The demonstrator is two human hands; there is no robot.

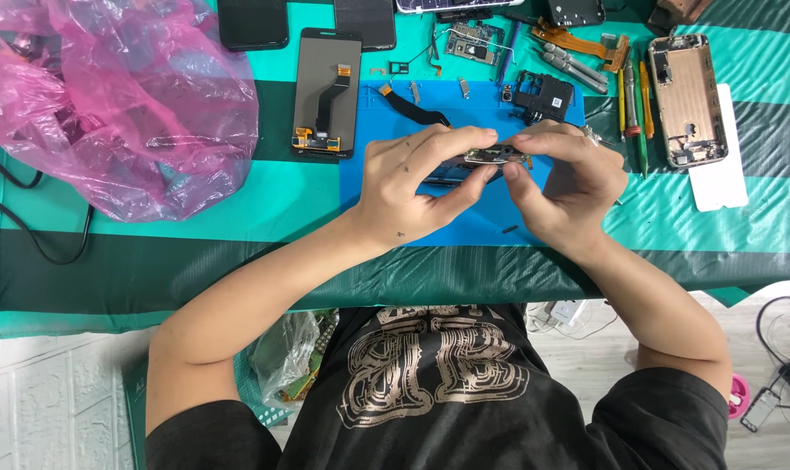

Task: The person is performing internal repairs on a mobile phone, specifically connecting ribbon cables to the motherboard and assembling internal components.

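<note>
Pinching small metallic circuit-board part [497,157] between both hands: left hand [412,183] fingers closed on it, right hand [564,187] likewise, above blue rubber mat [464,222].

The table [194,252] wears a cloth striped teal and dark green; the work mat [464,222] is bright blue; the plastic bag [116,96] far left is translucent pink; the phone frame [686,100] far right is gold; the shirt [430,392] is black with a pale print.
</note>
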